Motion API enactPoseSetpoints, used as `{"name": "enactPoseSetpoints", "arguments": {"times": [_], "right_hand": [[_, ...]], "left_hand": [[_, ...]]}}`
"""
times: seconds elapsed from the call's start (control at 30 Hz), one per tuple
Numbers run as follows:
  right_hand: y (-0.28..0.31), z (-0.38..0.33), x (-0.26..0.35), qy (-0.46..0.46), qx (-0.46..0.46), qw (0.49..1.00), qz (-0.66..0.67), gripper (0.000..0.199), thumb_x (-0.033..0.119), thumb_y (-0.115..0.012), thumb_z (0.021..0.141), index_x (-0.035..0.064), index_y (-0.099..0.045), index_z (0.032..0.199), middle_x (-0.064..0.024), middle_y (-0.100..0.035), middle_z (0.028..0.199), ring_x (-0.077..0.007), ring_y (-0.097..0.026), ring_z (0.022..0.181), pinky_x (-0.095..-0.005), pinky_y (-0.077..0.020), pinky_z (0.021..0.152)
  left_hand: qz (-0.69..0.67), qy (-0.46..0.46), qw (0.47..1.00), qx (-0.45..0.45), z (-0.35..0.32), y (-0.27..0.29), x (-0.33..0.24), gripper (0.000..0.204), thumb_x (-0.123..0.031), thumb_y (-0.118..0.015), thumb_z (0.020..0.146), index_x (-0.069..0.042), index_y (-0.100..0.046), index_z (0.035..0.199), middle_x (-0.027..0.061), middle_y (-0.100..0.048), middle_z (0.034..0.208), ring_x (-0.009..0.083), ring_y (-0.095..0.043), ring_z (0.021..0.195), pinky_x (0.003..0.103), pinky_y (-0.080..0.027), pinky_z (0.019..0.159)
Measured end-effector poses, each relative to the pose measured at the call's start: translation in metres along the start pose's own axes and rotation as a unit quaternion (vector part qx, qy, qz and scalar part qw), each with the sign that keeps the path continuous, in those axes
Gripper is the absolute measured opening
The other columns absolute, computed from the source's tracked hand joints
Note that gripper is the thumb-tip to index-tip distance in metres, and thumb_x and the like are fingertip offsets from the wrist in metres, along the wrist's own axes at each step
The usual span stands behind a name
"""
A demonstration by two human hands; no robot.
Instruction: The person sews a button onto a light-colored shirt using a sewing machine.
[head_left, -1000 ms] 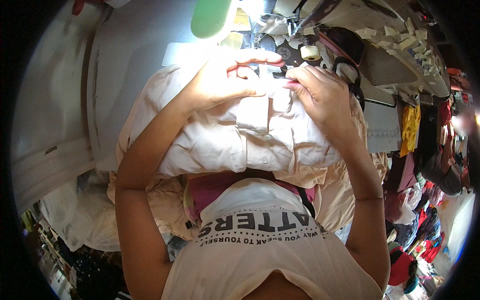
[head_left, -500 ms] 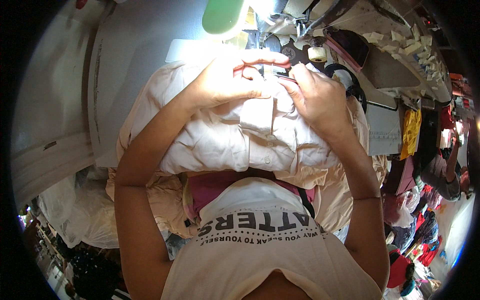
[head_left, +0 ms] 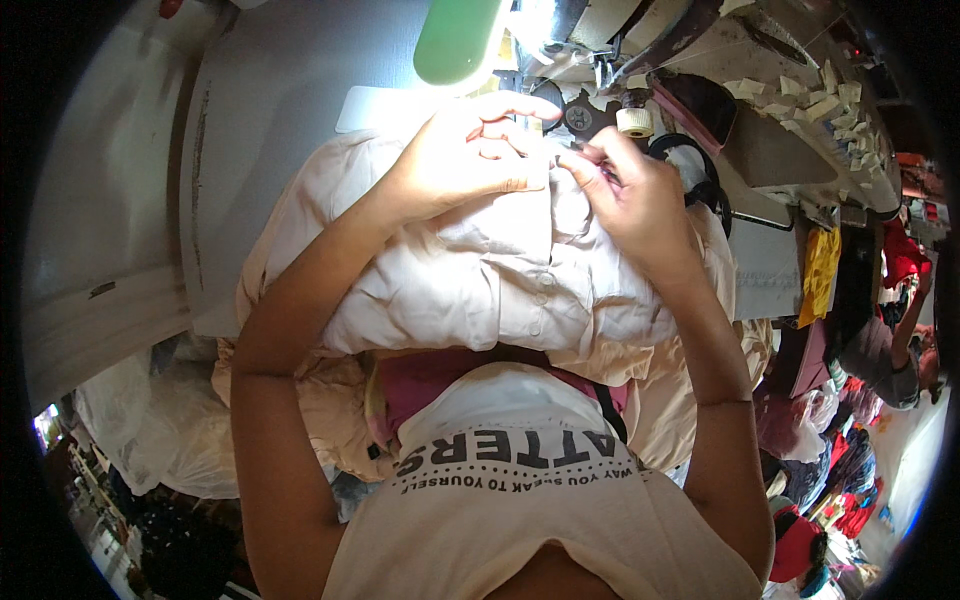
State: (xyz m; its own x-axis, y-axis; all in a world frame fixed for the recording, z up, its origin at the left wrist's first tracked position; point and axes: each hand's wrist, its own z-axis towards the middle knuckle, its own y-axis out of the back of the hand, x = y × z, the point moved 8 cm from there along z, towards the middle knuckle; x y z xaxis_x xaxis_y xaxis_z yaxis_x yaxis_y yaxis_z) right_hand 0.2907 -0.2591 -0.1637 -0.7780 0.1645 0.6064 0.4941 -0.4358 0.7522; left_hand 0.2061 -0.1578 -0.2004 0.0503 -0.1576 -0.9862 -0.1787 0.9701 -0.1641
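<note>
A cream garment with a buttoned placket, seemingly a shirt, lies bunched over the table edge in front of me. My left hand pinches its far end between thumb and fingers, the upper fingers stretched to the right under a bright lamp glare. Just to the right, my right hand is closed, thumb against the curled fingers, close to the same end of the cloth. A slim dark tool shows partly between those fingers; its kind is hidden. Buttons run down the placket toward me.
A sewing machine stands beyond and right of my hands, with cream scraps on it. A green rounded panel hangs over the far side. The grey tabletop extends left. Yellow cloth hangs at the right; another person is further right.
My right hand has shifted slightly, its fingers curling more, and the slim dark tool shows less. My left hand's fingers have bent a little. The garment has barely moved.
</note>
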Motion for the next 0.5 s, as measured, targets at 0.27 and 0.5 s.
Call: {"name": "enactPoseSetpoints", "arguments": {"times": [0.27, 0.5], "right_hand": [[-0.023, 0.011, -0.008, -0.09, 0.044, 0.946, 0.307, 0.021, 0.014, -0.068, 0.077, -0.003, -0.062, 0.087, 0.0011, -0.059, 0.064, -0.0029, -0.048, 0.06, -0.0203, -0.0419, 0.057], [-0.042, 0.011, -0.03, -0.173, 0.049, 0.895, 0.408, 0.016, 0.008, -0.064, 0.079, -0.0038, -0.055, 0.086, -0.0034, -0.062, 0.067, -0.0067, -0.057, 0.063, -0.0207, -0.0444, 0.057]], "left_hand": [[0.009, -0.057, 0.997, -0.044, 0.001, 0.005, -0.006, 0.047, 0.001, -0.065, 0.076, -0.001, -0.044, 0.118, 0.0057, -0.06, 0.08, 0.0084, -0.059, 0.074, 0.022, -0.049, 0.067], [0.095, -0.096, 0.988, -0.079, 0.001, 0.012, -0.011, 0.031, -0.001, -0.052, 0.084, -0.002, -0.047, 0.115, 0.0054, -0.061, 0.082, 0.0059, -0.054, 0.067, 0.018, -0.045, 0.064]]}}
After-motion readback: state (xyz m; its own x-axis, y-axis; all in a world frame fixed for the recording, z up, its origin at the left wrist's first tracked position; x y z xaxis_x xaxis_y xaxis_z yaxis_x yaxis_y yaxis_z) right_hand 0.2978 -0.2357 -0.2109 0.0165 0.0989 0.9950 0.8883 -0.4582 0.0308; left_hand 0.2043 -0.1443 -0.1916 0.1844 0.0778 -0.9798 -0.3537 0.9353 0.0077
